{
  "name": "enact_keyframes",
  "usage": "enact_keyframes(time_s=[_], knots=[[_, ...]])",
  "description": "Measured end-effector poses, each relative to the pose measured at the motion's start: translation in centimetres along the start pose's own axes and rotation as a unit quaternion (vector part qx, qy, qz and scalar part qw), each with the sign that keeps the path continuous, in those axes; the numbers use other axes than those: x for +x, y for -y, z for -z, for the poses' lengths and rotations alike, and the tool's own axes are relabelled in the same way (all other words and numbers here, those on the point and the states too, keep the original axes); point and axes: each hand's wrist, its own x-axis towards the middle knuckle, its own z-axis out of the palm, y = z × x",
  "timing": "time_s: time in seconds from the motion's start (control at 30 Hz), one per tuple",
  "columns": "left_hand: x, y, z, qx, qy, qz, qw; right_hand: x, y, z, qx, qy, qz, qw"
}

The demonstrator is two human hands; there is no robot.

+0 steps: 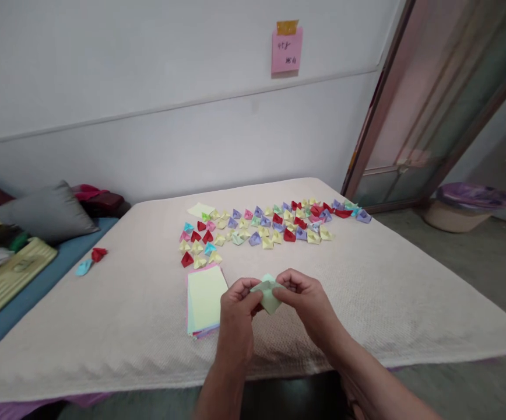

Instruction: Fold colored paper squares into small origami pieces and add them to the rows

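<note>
Above cream cloth (375, 291), at six o'clock from folded papers (277, 219), three o'clock from the paper stack (206, 297): pinching with left hand (238, 300) and right hand (308, 291) a pale green piece (271, 303), pointing a corner toward six, with long axis unclear.

Left hand (238, 303) and right hand (308, 293) close together, fingers (291, 275) curled, thumbs (287, 296) pointing inward, bare forearms (225, 376) converging

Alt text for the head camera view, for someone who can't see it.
A person's left hand and right hand hold a folded pale green paper over a cream cloth. Beyond lie rows of small multicolored folded papers; a paper stack sits beside the left hand. A pink note is taped to the white wall.
</note>
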Motion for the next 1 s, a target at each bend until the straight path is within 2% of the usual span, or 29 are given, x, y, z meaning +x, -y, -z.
enact_keyframes(time_s=[0.13,0.37,0.5,0.73,0.8,0.9,1.0], knots=[[-0.1,-0.8,0.4,0.019,-0.001,0.027,0.999,0.2,0.2,0.6,-0.002,0.005,0.000,1.000],[0.0,-0.7,0.7,0.042,-0.009,0.007,0.999,-0.2,0.5,0.5,-0.005,0.023,0.018,1.000],[-0.2,-0.6,0.5,0.048,-0.013,-0.020,0.999,-0.6,0.8,0.2,-0.033,0.018,0.049,0.998],[-0.3,-0.8,0.4,0.052,-0.014,-0.029,0.998,-0.6,0.5,0.3,-0.045,-0.016,0.068,0.997],[-0.3,-1.0,0.6,0.042,-0.013,-0.038,0.998,-0.6,0.5,0.6,-0.045,0.009,0.100,0.994],[-0.3,-1.2,1.0,0.025,-0.001,-0.051,0.998,-0.7,0.8,1.1,-0.047,0.082,0.157,0.983],[-0.4,-1.5,1.2,0.030,0.010,-0.061,0.998,-0.8,1.3,1.6,-0.048,0.120,0.168,0.977]])
